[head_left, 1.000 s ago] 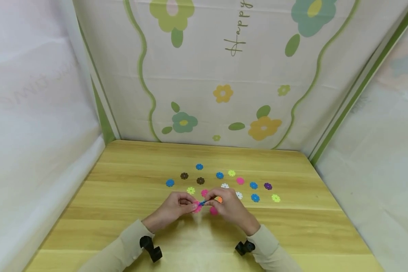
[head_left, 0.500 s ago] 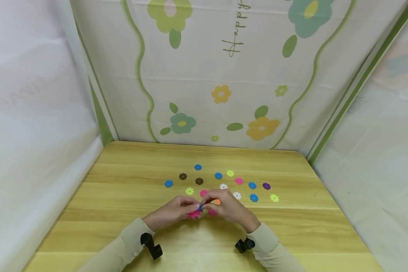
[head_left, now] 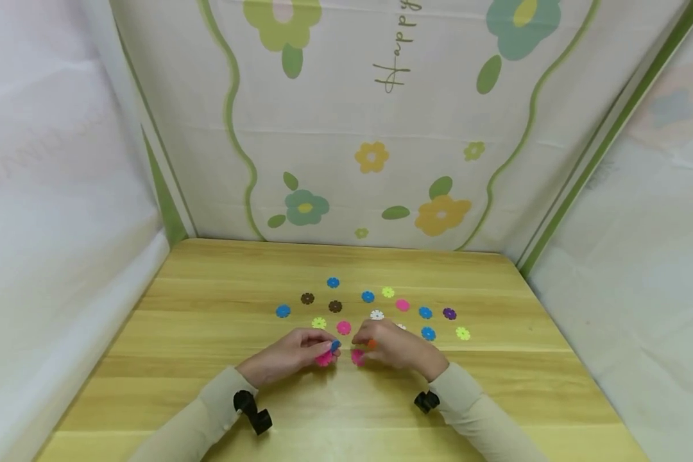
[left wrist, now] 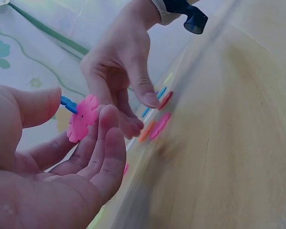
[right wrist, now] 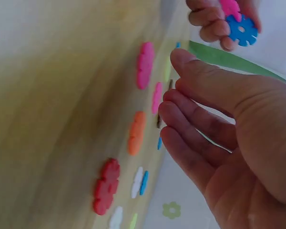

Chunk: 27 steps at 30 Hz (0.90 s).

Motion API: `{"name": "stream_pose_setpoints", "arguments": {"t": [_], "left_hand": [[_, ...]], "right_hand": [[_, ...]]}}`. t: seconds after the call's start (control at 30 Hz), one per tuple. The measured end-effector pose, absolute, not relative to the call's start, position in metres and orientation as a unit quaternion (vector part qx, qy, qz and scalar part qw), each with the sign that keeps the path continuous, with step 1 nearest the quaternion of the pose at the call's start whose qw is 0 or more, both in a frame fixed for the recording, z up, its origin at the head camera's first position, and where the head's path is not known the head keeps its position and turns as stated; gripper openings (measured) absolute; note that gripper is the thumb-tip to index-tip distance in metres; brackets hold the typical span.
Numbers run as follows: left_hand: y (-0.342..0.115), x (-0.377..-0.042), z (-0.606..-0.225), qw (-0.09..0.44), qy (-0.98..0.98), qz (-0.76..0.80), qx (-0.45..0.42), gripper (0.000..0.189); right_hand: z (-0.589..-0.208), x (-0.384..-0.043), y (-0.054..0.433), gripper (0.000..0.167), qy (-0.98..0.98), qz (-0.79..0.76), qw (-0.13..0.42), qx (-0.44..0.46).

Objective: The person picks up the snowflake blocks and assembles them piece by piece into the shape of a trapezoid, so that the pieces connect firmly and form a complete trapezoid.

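We find a pink disc (left wrist: 83,121) and a blue disc (right wrist: 248,34) joined at an angle above the counter (head_left: 346,414), pinched between the left hand's (head_left: 289,356) thumb and fingers. From the head view, the pair's long axis slants from pink, lower left, to blue, upper right, blue end toward the right hand (head_left: 395,345). Both forearms converge inward; the right hand hangs near an orange disc (right wrist: 136,133), thumb spread from loosely bent fingers, gripping nothing.

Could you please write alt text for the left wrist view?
The left hand holds a pink disc with scalloped edges, joined to a blue disc. Beyond it, the right hand hangs close to an orange disc and a red disc on a table.
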State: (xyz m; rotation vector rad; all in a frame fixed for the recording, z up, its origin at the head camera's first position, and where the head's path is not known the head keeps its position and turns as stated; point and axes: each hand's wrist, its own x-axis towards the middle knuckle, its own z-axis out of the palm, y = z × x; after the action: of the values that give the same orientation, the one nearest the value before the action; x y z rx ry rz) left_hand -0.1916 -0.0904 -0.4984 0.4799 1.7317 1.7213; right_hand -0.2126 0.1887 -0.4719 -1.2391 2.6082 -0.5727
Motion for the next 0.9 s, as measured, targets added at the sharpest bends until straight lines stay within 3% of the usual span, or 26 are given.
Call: {"name": "stream_pose_setpoints", "arguments": {"t": [0.3,0.6,0.9], "left_hand": [[-0.092,-0.192,-0.499,0.323,0.649,0.666,0.175,0.049],[-0.094,-0.192,-0.499,0.277,0.684,0.652,0.173,0.05],[-0.093,-0.194,-0.501,0.262,0.688,0.654,0.177,0.049]], "right_hand": [[-0.481,-0.211,0.184,0.013,0.889,-0.195,0.116,-0.398],[-0.477,-0.214,0.19,0.006,0.885,-0.281,0.151,-0.339],[-0.463,-0.217,0.2,0.004,0.875,-0.352,0.112,-0.312]]}}
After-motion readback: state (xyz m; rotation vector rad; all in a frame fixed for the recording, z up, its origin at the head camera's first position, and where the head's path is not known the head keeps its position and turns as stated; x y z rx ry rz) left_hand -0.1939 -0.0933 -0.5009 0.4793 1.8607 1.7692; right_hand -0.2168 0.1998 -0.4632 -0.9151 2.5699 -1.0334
